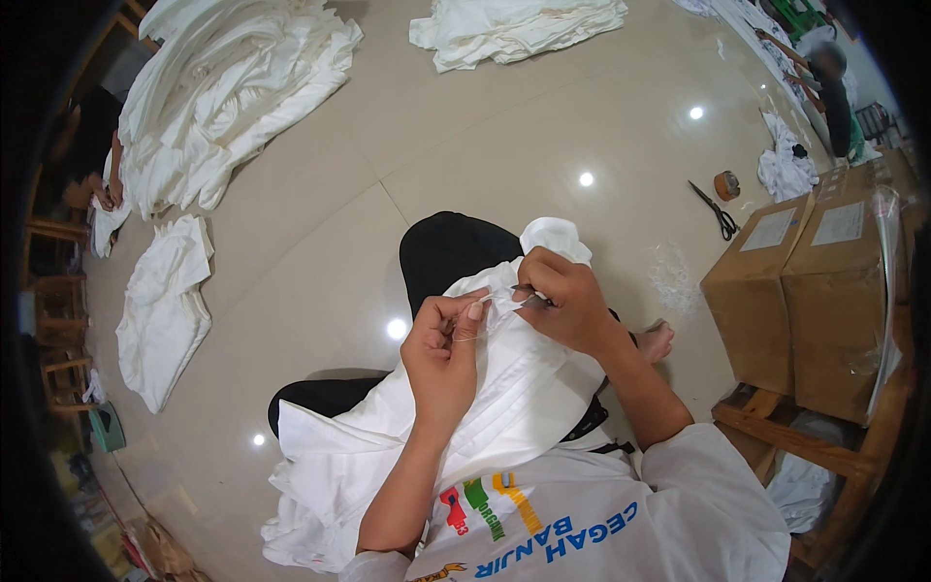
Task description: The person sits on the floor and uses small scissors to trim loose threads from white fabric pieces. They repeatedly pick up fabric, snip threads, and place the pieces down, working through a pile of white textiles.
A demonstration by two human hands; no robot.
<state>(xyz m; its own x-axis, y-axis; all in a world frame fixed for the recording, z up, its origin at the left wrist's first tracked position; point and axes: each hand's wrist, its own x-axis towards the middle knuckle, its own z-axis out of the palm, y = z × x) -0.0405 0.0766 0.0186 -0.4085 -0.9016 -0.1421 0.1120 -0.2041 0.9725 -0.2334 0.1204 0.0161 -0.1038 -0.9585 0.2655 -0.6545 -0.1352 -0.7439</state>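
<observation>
A white garment lies spread across my lap and folded legs. My left hand is closed, pinching a small bit of its edge between thumb and fingertips; a thin loose thread seems to hang below them. In my right hand, thread snips are gripped, their pointed blades facing the left fingertips and close against the pinched fabric. Whether the blades touch a thread is too small to tell. One rolled part of the white cloth stands up just beyond my right hand.
Tall white cloth piles stand on the tiled floor ahead. Another white garment lies at left. To the right are scissors, a tape roll, thread scraps and cardboard boxes. Other people sit at both far sides.
</observation>
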